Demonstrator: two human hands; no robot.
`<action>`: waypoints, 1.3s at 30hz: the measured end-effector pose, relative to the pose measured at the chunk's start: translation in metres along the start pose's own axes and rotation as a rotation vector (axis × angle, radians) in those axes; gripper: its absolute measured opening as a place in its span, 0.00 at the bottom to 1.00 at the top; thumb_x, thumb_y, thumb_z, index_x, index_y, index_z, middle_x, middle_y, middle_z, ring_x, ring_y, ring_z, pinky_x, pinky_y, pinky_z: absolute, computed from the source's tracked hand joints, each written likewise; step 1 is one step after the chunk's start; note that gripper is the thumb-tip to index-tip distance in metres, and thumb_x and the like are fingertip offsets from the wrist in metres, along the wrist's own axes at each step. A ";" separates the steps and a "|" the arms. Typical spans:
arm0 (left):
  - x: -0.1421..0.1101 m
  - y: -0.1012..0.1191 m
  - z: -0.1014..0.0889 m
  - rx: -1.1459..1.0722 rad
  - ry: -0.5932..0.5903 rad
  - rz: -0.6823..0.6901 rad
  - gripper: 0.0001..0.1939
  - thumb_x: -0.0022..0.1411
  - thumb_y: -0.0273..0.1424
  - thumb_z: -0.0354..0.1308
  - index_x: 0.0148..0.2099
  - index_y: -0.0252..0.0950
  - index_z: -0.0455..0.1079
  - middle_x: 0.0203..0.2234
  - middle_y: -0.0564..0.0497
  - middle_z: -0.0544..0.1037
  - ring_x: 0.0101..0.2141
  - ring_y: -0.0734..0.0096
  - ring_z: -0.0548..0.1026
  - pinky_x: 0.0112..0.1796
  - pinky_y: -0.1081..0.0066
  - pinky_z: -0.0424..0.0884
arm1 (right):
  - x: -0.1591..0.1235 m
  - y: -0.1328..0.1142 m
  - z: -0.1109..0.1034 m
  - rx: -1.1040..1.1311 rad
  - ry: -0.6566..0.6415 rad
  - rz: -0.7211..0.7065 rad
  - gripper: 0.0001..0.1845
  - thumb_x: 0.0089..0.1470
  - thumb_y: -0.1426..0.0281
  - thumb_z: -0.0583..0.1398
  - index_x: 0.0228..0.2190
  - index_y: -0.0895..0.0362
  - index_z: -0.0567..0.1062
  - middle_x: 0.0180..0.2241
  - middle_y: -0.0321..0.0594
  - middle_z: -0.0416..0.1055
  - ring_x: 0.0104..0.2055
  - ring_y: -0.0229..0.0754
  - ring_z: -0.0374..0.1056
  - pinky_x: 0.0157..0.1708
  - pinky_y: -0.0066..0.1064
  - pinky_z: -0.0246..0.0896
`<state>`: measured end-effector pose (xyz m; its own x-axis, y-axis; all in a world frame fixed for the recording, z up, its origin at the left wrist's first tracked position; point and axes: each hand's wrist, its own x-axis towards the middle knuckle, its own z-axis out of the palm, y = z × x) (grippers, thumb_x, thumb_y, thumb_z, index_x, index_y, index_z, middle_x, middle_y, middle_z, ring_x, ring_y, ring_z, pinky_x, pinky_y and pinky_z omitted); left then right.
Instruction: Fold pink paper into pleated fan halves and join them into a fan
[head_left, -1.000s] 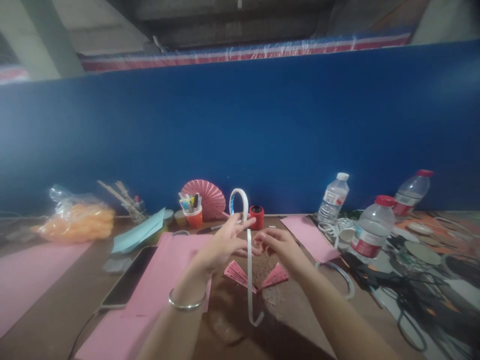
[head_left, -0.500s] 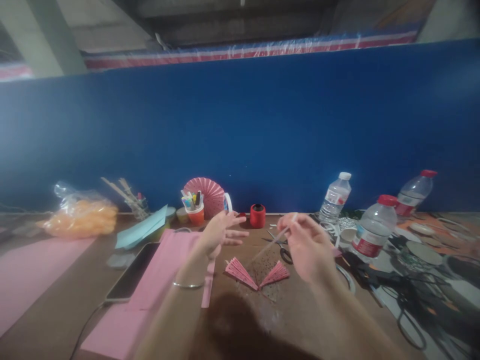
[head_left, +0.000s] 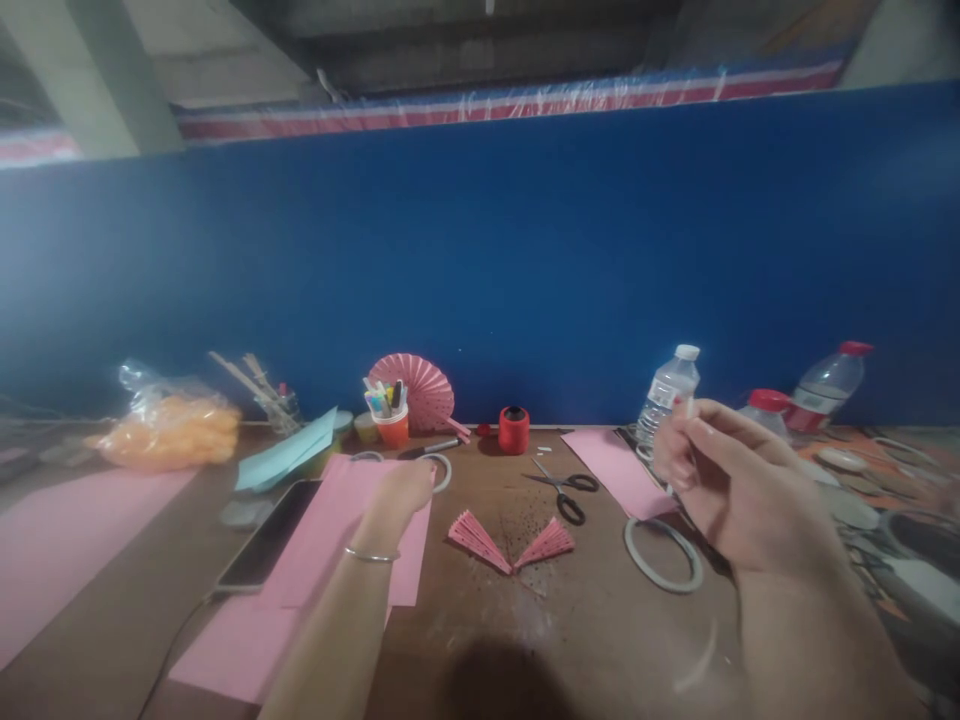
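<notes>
My left hand (head_left: 405,490) is low over the pink paper sheets (head_left: 352,530), its fingers closed at a white ring-shaped tape roll (head_left: 444,473); the fingertips are partly hidden. Raised at the right, my right hand (head_left: 731,480) pinches a thin, pale tape strip (head_left: 690,406), of which only a bit shows. Between my hands a folded pink paper fan (head_left: 480,540) lies spread in a V on the table, dark specks around it. Behind it are black-handled scissors (head_left: 566,492), half open. A grey-white ring of tape (head_left: 664,556) lies flat below my right hand.
A red thread spool (head_left: 514,432), an orange cup of pens (head_left: 392,428) and an opened round pink fan (head_left: 420,385) stand by the blue partition (head_left: 480,250). At right are water bottles (head_left: 667,395); at left, a phone (head_left: 270,540) and a bag of orange items (head_left: 169,430).
My left hand has dropped down and left, its spread fingers closing, with the white tape roll now low beside it. My right hand has moved right with the strip, away from the folded fan.
</notes>
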<state>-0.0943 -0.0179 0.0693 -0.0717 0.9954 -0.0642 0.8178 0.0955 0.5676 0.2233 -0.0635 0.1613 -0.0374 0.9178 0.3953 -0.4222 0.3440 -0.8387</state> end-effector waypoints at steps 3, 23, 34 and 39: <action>-0.009 0.017 0.010 0.098 -0.141 0.226 0.10 0.43 0.25 0.57 0.32 0.39 0.70 0.28 0.51 0.74 0.30 0.67 0.70 0.32 0.71 0.61 | 0.000 0.002 0.001 -0.031 -0.057 0.078 0.04 0.47 0.71 0.60 0.24 0.55 0.68 0.18 0.32 0.58 0.20 0.31 0.53 0.17 0.24 0.48; -0.041 0.012 0.014 -0.144 0.209 0.760 0.12 0.57 0.27 0.49 0.42 0.43 0.70 0.43 0.46 0.73 0.45 0.65 0.66 0.49 0.62 0.55 | 0.002 -0.004 -0.009 -0.168 -0.137 0.176 0.06 0.49 0.67 0.58 0.27 0.56 0.67 0.19 0.31 0.56 0.15 0.27 0.45 0.13 0.23 0.34; -0.020 0.057 0.002 -0.380 0.705 0.569 0.04 0.54 0.29 0.52 0.32 0.37 0.68 0.35 0.47 0.71 0.40 0.67 0.69 0.42 0.68 0.66 | -0.017 -0.044 -0.026 -0.137 0.021 0.036 0.05 0.45 0.67 0.60 0.25 0.55 0.68 0.20 0.34 0.63 0.13 0.28 0.52 0.11 0.24 0.44; -0.008 0.084 -0.005 -0.809 0.689 0.464 0.18 0.47 0.28 0.59 0.42 0.36 0.63 0.38 0.48 0.69 0.31 0.72 0.72 0.32 0.70 0.70 | -0.021 -0.020 0.010 -0.001 -0.168 0.274 0.07 0.47 0.68 0.60 0.25 0.56 0.66 0.19 0.32 0.64 0.14 0.28 0.58 0.11 0.19 0.48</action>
<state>-0.0272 -0.0179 0.1215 -0.3599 0.7084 0.6071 0.2610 -0.5483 0.7945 0.2233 -0.0913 0.1732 -0.2989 0.9306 0.2113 -0.3748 0.0892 -0.9228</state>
